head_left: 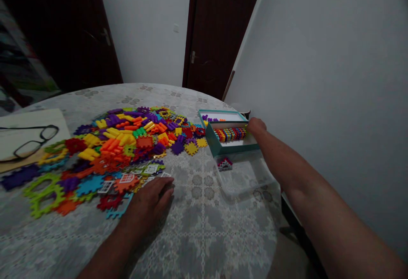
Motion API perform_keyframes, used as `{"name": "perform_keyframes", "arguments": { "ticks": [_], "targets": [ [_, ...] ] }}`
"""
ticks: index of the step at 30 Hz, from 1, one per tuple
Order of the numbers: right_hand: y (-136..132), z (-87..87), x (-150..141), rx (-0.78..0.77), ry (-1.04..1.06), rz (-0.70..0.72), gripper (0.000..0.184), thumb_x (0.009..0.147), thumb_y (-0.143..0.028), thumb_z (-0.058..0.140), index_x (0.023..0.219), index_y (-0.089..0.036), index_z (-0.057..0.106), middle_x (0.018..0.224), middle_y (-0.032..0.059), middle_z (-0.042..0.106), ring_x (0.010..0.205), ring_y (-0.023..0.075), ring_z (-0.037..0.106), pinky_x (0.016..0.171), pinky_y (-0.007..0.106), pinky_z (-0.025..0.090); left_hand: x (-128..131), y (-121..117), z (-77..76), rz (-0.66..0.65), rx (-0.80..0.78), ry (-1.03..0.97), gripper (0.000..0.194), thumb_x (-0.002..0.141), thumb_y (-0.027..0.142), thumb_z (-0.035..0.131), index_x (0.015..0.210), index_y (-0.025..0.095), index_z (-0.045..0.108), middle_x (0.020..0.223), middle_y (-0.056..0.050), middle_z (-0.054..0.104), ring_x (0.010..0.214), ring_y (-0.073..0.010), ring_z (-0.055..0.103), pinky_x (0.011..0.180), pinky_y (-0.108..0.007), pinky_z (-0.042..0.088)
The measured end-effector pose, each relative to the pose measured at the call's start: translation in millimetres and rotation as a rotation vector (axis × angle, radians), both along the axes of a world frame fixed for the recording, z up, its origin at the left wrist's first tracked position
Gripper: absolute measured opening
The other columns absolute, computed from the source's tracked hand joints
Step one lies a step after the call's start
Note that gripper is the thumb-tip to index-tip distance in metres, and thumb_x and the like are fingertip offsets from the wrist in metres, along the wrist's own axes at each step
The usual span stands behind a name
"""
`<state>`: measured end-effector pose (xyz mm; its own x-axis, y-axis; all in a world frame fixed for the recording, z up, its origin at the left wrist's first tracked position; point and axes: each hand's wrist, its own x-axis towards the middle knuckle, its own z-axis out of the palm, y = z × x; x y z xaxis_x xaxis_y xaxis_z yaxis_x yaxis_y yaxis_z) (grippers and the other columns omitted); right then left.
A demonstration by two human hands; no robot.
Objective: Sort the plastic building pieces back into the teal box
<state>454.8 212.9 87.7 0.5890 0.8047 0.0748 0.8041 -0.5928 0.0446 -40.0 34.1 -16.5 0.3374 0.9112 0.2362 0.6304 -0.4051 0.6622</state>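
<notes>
My left hand (152, 199) lies flat on the tablecloth, fingers stretched out, at the near edge of a wide heap of coloured plastic building pieces (121, 143). My right hand (256, 125) reaches far right to a teal box (234, 146). Its fingers curl round the end of a row of stacked multicoloured pieces (230, 133) lying inside the box. A clear plastic lid or tray (245, 177) lies in front of the box with one small red-and-white piece (225, 164) on it.
The round table (204, 228) has a pale lace-patterned cloth. Black glasses (30, 141) rest on paper at the far left. A white wall runs close along the right. Two dark doors stand behind the table.
</notes>
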Motion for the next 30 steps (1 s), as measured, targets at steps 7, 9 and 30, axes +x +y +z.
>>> {"name": "perform_keyframes", "arguments": {
  "ticks": [7,9,30],
  "targets": [
    [-4.2,-16.0,-7.5,-0.014,-0.055,0.065,0.042,0.096,-0.021,0.079,0.134,-0.004,0.079,0.131,0.0324,0.077,0.126,0.0361,0.077,0.103,0.035,0.06,1.3,-2.8,1.0,-0.005,-0.003,0.007,0.037,0.103,0.045,0.058,0.125,0.025,0.08,0.123,-0.01,0.085,0.114,-0.0297,0.081,0.105,-0.043,0.064],
    [-8.0,-16.8,-7.7,-0.016,-0.068,0.077,0.043,0.097,-0.021,0.077,0.135,-0.003,0.078,0.131,0.0318,0.077,0.126,0.0358,0.077,0.103,0.035,0.06,1.1,-3.1,1.3,-0.007,-0.008,0.013,0.038,0.104,0.045,0.056,0.126,0.024,0.08,0.125,-0.01,0.084,0.116,-0.0301,0.08,0.107,-0.044,0.063],
    [-37.5,1.5,-11.0,-0.276,0.049,0.313,0.023,0.105,-0.035,0.079,0.118,-0.017,0.08,0.123,0.0104,0.08,0.112,0.0247,0.077,0.101,0.042,0.063,1.4,-3.2,4.2,-0.009,-0.017,0.003,0.039,0.101,0.047,0.058,0.122,0.023,0.081,0.122,-0.011,0.085,0.113,-0.0314,0.081,0.106,-0.046,0.064]
  ]
}}
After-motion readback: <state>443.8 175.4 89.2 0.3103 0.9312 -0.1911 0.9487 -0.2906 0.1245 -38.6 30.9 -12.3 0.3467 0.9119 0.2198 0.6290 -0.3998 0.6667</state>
